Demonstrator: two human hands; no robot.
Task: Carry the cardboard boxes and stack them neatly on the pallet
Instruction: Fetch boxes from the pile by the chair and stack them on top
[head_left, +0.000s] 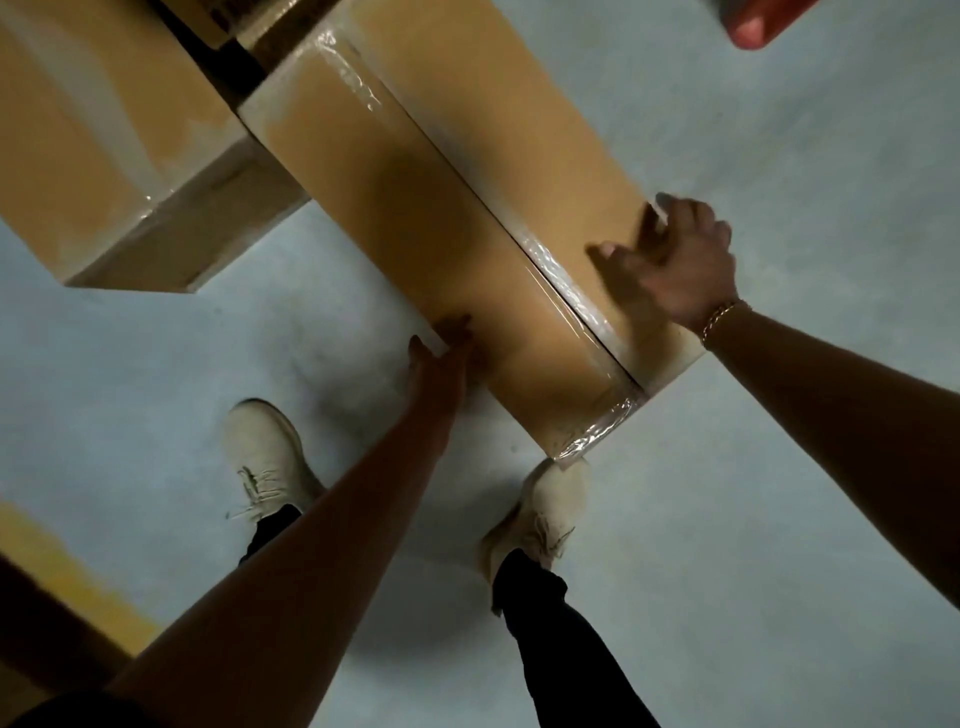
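Brown is most of what you get here. A long brown cardboard box with clear tape down its top seam fills the middle. It runs from about 11 o'clock down to 5 o'clock, and its near corner ends right above one of the cream lace-up shoes. It looks like it sits on the pale grey concrete floor, but the base is hidden so I won't swear to it. A second brown cardboard box sits at 10 o'clock, just beside the long one. I can't make out any pallet, so my guess is this is the pick-up and not the stacking.

Now the hands. The left hand is pretty much dead centre, laid against the box's left long edge. Its fingers are fairly straight, touching the cardboard and not wrapped round anything. The right hand, with a gold chain bracelet on the wrist, is at 2 o'clock. It's wide open with fingers spread, resting on the box top near the right edge. It's blurry, so I can't tell how firmly it presses.

One hand on each long side makes sense to me. A box this long would likely swing if grabbed from one end, so bracketing it should keep it level.
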